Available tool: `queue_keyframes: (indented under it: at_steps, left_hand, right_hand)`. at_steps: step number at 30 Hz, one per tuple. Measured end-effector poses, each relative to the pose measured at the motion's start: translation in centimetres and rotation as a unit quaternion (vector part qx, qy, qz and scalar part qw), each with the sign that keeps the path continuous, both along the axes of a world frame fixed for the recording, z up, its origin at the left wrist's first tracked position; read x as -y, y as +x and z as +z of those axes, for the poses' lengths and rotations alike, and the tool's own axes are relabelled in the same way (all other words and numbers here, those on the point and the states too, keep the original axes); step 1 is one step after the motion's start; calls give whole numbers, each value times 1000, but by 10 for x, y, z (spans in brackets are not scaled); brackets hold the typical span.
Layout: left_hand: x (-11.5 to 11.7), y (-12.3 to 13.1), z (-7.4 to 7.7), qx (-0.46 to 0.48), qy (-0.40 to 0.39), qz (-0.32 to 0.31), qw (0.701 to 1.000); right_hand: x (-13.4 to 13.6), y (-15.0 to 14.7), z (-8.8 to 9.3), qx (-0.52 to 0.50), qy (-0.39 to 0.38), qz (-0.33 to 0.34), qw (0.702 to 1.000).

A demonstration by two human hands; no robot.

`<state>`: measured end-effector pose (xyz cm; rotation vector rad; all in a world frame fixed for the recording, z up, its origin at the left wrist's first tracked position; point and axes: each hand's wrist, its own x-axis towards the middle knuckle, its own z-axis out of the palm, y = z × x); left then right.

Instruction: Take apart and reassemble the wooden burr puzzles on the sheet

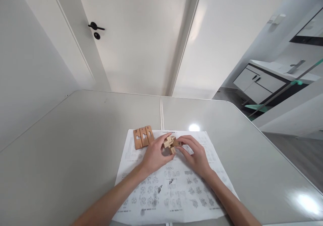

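Observation:
Over a printed sheet (176, 216), my left hand (155, 153) grips a wooden interlocking puzzle (168, 141) made of pale crossing blocks, thumb below and fingers above. My right hand (196, 155) pinches a darker brown wooden piece (178, 143) against the puzzle's right side; a small mark shows on it, too small to read. Whether that piece sits inside the puzzle or only touches it, I cannot tell. Just left of my left hand lie three flat brown wooden pieces (143, 137), side by side, with cut-out slots and handwritten numbers at their tops.
The sheet carries rows of small diagrams and two torn spots, and lies on a light grey table (75, 158) with a seam down its middle. Beyond the table's far edge stands a white door (131, 44) with a black handle. A sink cabinet (262, 79) is at the right.

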<state>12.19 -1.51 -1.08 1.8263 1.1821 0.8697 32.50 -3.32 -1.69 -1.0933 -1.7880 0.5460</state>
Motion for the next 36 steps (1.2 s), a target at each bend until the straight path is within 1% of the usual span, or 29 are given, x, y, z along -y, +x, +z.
queue_keyframes:
  at_steps: [4, 11, 16, 19, 22, 26, 29, 36]
  left_hand:
    - [0, 0, 0, -16, 14, -2, 1000]
    - [0, -1, 8, -22, 5, -13, 1000]
    - [0, -3, 7, -21, -2, -22, 1000]
    - [0, -4, 7, -11, -11, -41, 999]
    - [0, -5, 9, 17, -28, -58, 998]
    - [-1, -5, 13, 45, -43, -44, 997]
    - [-1, -5, 15, 48, -33, -30, 998]
    - [-2, -6, 14, 32, -9, -23, 999]
  right_hand:
    - [2, 2, 2, 16, 14, 9, 1000]
    - [3, 5, 6, 31, 41, 33, 998]
    - [4, 8, 8, 40, 38, 45, 997]
    - [4, 8, 10, 39, 42, 51, 997]
    - [3, 6, 12, 30, 49, 38, 998]
    - [2, 4, 10, 22, 48, 23, 998]
    - [2, 3, 8, 24, 49, 30, 998]
    - [5, -1, 6, 26, 59, 32, 997]
